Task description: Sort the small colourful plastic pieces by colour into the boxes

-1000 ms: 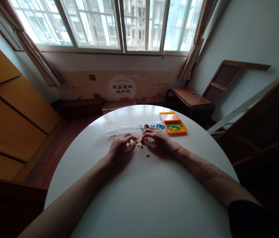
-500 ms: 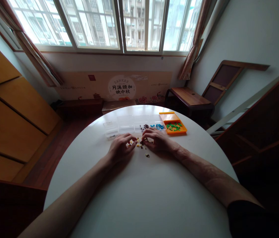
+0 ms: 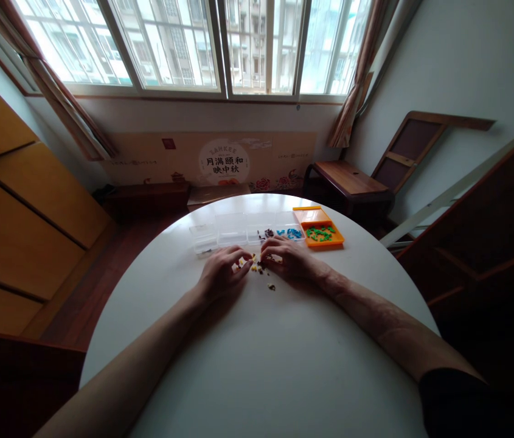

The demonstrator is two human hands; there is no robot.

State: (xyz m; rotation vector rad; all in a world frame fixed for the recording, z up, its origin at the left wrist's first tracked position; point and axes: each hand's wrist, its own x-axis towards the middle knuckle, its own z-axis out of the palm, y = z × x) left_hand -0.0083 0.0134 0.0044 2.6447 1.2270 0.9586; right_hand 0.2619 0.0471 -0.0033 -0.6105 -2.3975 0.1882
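Note:
Both my hands rest on the round white table (image 3: 257, 353), either side of a small heap of tiny yellow and dark pieces (image 3: 257, 266). My left hand (image 3: 221, 272) lies palm down with its fingers curled, fingertips at the heap's left edge. Across the heap, my right hand (image 3: 289, 258) has its fingers bent and pinched over the dark pieces; what sits under them is too small to name. Just behind the hands stands a row of clear plastic boxes (image 3: 232, 234), some holding dark and blue bits (image 3: 294, 232).
An orange tray (image 3: 325, 236) with green pieces sits at the row's right end. A wooden bench (image 3: 350, 179) and a leaning folded frame stand by the right wall. Wooden cabinets line the left. Windows fill the far wall.

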